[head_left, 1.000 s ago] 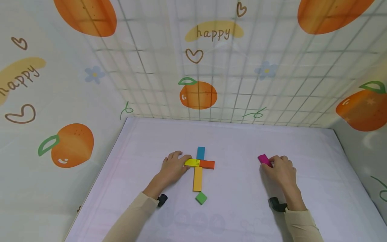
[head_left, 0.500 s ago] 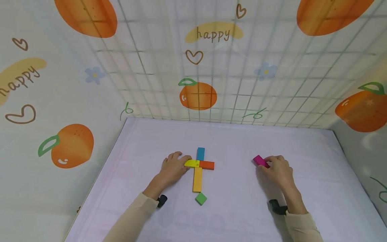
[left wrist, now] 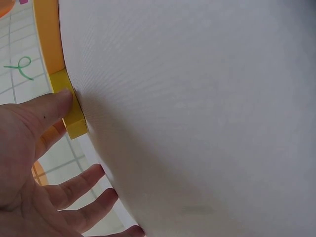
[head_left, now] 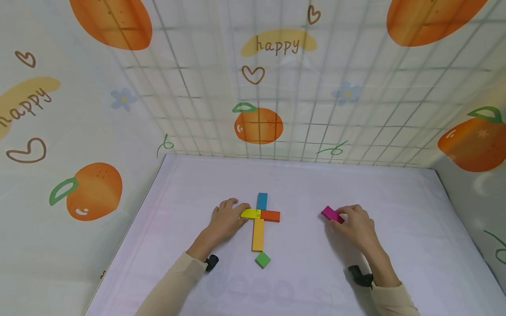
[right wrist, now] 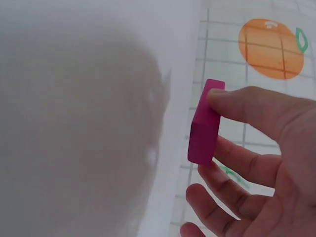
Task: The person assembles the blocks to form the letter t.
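Note:
Between thumb and index finger, my left hand [head_left: 227, 219] pinches the outer end of a yellow block [head_left: 251, 213] lying on the table; the left wrist view shows the thumb on the near side of this yellow block [left wrist: 74, 116]. An orange-red block [head_left: 270, 216] lies against its right end, a blue block [head_left: 262, 201] above, and a long amber block [head_left: 258, 235] below, together forming a cross. A green square block [head_left: 262, 260] sits cornerwise at the amber block's lower end. My right hand [head_left: 357, 228] pinches a magenta block [head_left: 331, 213], held above the table in the right wrist view.
The white tabletop [head_left: 300, 263] has a patterned curtain [head_left: 292, 96] behind it and patterned sheets at both sides. A black wrist camera [head_left: 360, 277] hangs beside the right wrist, and another black camera [head_left: 212, 263] beside the left.
My right hand has moved left with the magenta block, bringing it nearer to the cross of blocks. The left hand and the blocks on the table have stayed in place.

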The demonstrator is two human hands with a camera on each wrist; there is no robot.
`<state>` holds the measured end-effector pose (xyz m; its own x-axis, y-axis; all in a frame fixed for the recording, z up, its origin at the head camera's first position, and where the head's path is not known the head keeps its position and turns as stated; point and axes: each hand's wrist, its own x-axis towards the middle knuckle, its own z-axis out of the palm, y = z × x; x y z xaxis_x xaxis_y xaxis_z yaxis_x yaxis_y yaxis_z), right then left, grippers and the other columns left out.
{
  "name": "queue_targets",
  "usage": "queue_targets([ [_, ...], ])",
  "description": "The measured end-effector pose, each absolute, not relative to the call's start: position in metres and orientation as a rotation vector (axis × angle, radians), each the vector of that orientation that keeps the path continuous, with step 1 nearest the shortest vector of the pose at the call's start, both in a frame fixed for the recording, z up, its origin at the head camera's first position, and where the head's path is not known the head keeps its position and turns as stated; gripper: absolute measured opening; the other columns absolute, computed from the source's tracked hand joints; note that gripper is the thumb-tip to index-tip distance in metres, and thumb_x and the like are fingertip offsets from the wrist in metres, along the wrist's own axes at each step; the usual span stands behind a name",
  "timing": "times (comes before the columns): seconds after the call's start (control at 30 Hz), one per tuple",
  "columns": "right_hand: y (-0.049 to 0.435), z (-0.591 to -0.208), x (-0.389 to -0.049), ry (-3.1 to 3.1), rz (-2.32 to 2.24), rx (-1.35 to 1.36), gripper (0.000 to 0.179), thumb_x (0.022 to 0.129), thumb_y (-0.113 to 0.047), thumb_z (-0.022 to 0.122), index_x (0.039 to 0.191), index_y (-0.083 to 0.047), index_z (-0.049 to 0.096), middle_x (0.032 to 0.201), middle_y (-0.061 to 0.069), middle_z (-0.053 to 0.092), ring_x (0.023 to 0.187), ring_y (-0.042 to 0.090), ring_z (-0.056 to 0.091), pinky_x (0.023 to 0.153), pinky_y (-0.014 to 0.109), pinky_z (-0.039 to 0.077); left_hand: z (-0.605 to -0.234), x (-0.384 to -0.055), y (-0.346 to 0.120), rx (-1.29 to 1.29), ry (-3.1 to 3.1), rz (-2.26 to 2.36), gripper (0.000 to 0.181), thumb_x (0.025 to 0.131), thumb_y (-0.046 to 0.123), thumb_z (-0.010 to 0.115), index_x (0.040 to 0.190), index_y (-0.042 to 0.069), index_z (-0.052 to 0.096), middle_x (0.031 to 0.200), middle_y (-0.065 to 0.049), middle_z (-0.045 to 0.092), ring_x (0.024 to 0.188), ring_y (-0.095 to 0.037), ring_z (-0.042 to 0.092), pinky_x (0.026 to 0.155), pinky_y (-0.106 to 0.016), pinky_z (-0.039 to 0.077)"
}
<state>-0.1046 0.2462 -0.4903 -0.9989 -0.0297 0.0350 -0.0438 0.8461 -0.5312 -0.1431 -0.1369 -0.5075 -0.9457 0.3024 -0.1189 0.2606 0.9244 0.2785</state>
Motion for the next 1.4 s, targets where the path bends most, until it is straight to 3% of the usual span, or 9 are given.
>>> queue_targets([
  [0.6,0.211,-0.483,-0.089,-2.943,0.82,0.311,0.027,0.081,-0.018,0.083,0.103,-0.008,0.073,0.109,0.016,0.062,0.1,0.039,0.058,0.077,0.057,0.042,-0.509,-0.142,-0.138,0.435,2.926,0.393,0.042,0.097,0.035,0.068,0.138,0.03,0.059,0.147,-0.015,0.045,0.134,-0.038,0.038,0.103,-0.064,0.035],
  [1.4,0.176,-0.49,-0.066,-2.968,0.819,0.51,0.03,0.075,-0.02,0.088,0.1,-0.021,0.072,0.104,-0.004,0.059,0.097,0.02,0.054,0.078,0.043,0.041,-0.513,-0.144,-0.139,0.449,2.939,0.376,0.041,0.098,0.035,0.066,0.138,0.031,0.058,0.147,-0.015,0.045,0.135,-0.038,0.038,0.103,-0.065,0.034],
])
